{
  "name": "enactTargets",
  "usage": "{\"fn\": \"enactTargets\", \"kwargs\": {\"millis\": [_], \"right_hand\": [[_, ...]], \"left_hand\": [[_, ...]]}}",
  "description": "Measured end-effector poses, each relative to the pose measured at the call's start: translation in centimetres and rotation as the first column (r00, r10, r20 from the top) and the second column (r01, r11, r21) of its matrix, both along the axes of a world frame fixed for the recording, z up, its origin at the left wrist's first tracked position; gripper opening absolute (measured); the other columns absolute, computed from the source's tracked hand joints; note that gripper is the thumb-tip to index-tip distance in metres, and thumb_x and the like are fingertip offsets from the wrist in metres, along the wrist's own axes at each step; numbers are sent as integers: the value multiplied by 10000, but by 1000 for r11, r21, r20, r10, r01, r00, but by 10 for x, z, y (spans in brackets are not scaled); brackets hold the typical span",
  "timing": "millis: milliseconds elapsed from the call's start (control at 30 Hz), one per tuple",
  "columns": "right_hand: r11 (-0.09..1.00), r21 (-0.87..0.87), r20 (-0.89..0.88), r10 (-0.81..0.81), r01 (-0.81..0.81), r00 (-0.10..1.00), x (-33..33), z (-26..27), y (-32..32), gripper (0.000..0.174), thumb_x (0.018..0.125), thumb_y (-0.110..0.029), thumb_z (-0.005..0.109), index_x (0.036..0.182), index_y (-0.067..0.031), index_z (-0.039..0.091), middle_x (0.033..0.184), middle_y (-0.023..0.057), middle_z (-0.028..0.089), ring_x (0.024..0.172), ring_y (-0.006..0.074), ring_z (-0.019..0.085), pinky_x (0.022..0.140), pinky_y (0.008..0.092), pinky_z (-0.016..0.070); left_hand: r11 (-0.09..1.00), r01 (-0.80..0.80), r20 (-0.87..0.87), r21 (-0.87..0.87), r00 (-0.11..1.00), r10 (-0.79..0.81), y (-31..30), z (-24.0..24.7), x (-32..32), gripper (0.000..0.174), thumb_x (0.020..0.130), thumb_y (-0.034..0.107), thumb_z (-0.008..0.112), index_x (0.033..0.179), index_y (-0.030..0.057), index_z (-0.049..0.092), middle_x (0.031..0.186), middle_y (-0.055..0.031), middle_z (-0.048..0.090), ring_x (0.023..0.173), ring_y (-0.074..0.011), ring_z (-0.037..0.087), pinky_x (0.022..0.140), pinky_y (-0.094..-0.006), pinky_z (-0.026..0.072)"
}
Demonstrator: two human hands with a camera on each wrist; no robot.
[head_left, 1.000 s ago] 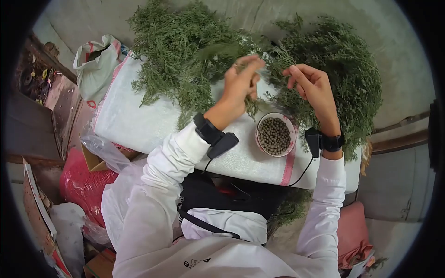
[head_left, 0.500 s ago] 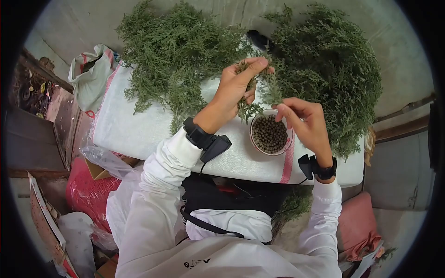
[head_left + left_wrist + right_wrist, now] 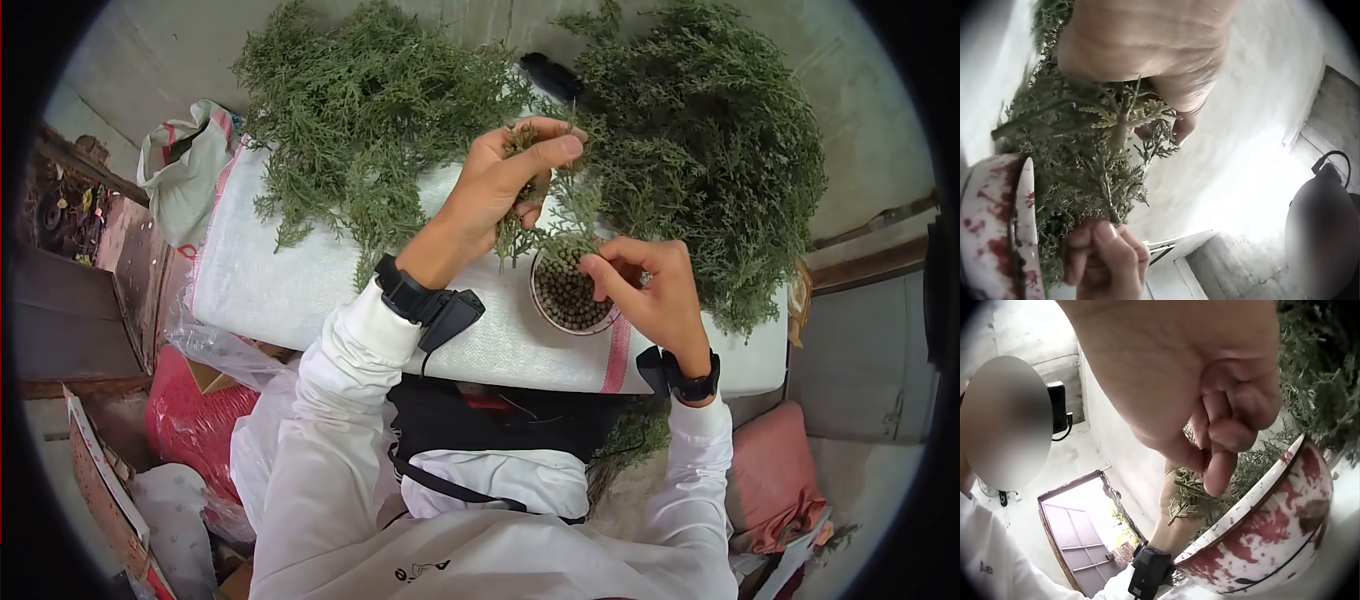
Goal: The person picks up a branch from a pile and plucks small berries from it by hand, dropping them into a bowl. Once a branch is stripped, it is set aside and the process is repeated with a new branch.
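Observation:
My left hand [image 3: 490, 190] holds leafy green sprigs [image 3: 1110, 181] above the white cloth, with foliage hanging below the palm. My right hand [image 3: 652, 288] is at the right rim of a bowl, thumb and fingertips pinching the end of a sprig that stretches between both hands. In the right wrist view the bowl [image 3: 1272, 525] is white with red blotches outside. Small round brownish-green balls [image 3: 575, 302] fill much of it, partly covered by the sprig and right fingers.
One heap of cut branches [image 3: 350, 110] lies at the back left, a denser heap [image 3: 710, 160] at the right. A dark object [image 3: 550, 75] sits between them. White woven sacking [image 3: 450, 350] covers the work surface. An open sack [image 3: 185, 165] stands off its left end.
My right hand has come down and left from the right heap to the bowl's rim, bringing a sprig over the balls. My left hand has shifted slightly left and closed its fingers round sprigs.

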State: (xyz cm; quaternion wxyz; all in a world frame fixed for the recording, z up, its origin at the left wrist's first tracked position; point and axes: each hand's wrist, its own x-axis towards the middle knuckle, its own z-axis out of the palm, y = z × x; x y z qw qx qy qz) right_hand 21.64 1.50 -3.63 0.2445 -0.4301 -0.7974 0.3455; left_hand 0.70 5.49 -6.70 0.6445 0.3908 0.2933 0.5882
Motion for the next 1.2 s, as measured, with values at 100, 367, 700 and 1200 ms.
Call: {"fn": "enactTargets", "kwargs": {"millis": [100,367,700,1200], "right_hand": [[994,94,35,-60,56,998,2,4,-6,187,865,-95,672,715,15,648,558,17,614,457,39,481,441,216,368],[941,330,-31,-72,79,997,-4,2,-16,249,816,-66,700,627,-1,551,483,23,503,411,56,419,409,245,305],[961,272,44,-71,57,996,-5,-2,-17,264,872,-92,661,653,8,552,492,52,503,414,100,420,423,254,316],[1000,13,110,-11,9,994,-10,7,-16,157,899,-156,660,855,-6,643,600,82,603,464,151,539,462,287,386]], "left_hand": [[999,-44,6,32,999,44,0,-2,2,186,863,210,724,951,58,667,716,-5,624,416,-37,429,358,-201,352],[991,22,151,130,988,-42,3,-1,1,183,881,178,649,1018,75,585,823,-101,683,407,-55,434,360,-213,372],[993,114,145,18,983,-116,1,2,1,254,895,185,626,1090,29,584,890,-123,686,420,-61,457,371,-208,383],[999,34,198,-26,980,-28,3,-4,4,177,916,204,620,1015,62,584,765,-6,588,553,-47,507,393,-185,373]]}}
